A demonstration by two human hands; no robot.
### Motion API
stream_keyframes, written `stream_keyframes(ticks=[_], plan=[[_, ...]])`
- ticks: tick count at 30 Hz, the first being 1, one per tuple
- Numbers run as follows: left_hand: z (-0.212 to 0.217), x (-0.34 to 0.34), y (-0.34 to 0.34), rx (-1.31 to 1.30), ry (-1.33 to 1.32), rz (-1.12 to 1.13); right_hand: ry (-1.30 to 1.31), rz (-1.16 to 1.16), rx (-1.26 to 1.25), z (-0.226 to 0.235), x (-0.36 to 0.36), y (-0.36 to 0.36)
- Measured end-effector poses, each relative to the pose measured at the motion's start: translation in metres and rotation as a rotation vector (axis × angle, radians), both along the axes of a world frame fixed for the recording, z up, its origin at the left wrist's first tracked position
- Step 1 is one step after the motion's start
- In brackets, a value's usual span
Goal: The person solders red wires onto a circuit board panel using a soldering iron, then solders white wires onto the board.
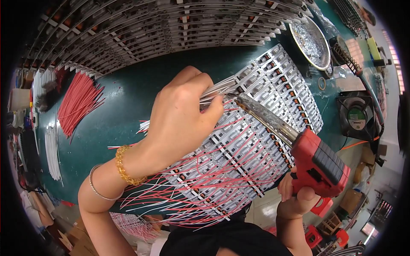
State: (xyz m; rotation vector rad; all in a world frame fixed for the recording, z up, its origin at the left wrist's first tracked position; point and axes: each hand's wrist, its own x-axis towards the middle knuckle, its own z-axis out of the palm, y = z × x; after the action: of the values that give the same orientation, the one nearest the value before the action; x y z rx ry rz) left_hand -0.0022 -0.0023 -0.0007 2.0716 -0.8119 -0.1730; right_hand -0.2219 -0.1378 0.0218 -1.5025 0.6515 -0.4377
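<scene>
My left hand is closed around a bundle of thin white wires, their ends reaching over a panel of small metal parts. My right hand is wrapped round the handle of a red and black soldering gun. Its long, discoloured tip meets the panel's upper left edge, right beside the wire ends in my left fingers. Rows of red and white wires trail leftward from the lower part of the panel. The exact contact between tip and wire is too small to make out.
Stacked metal panels span the back. Loose red wires and white wires lie at the left of the green table. At the right are a metal dish of shiny scraps, a coiled iron holder and a black fan.
</scene>
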Motion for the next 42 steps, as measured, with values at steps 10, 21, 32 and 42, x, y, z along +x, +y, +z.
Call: stream_keyframes(ticks=[10,21,32,42], plan=[[0.000,-0.004,-0.002,-0.006,-0.067,0.013,0.131,0.073,-0.371,-0.021,-0.030,-0.016],[-0.002,-0.003,0.001,0.026,-0.110,-0.015,-0.056,-0.006,0.012,-0.002,-0.008,0.000],[0.005,-0.016,-0.002,0.016,-0.061,-0.023,-0.033,-0.009,0.039,-0.004,-0.019,-0.003],[0.003,-0.018,-0.005,0.022,-0.105,-0.038,0.141,0.034,-0.254,-0.029,-0.051,-0.017]])
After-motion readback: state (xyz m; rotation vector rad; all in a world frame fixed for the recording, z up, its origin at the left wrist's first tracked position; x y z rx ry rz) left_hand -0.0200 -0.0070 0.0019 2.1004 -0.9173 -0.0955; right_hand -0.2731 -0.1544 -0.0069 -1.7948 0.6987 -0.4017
